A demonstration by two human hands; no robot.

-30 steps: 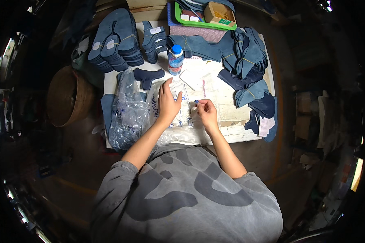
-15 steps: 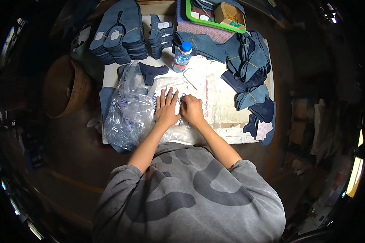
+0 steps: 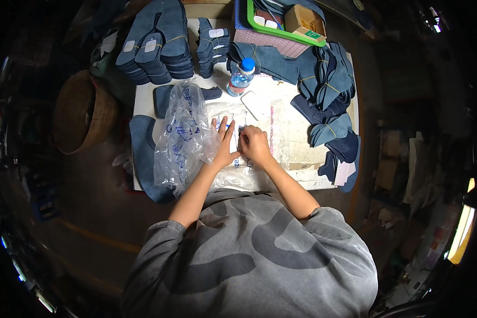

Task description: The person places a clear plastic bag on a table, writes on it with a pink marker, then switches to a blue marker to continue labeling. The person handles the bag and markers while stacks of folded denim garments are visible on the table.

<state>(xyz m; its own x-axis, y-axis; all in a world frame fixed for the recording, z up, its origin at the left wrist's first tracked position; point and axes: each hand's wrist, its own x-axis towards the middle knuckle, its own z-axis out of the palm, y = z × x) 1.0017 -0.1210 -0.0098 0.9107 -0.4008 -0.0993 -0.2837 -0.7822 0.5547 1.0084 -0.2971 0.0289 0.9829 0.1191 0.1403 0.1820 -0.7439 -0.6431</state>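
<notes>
Here's the left hand (image 3: 223,147), fingers spread, pressing on a flat clear bag (image 3: 229,179) that lies by the middle of the tabletop's (image 3: 308,151) near edge! Close beside it, the right hand (image 3: 256,147) curls over the same bag, fingers bunched together; what they pinch, if anything, I can't tell. A crumpled printed bag (image 3: 183,130) billows on the left, against the left hand. Beyond the hands sits a white rounded slab (image 3: 250,102), then a blue-capped bottle (image 3: 240,80). Dark blue stacks (image 3: 152,50) fill the far left corner, tied bundles (image 3: 335,77) line the right edge!
</notes>
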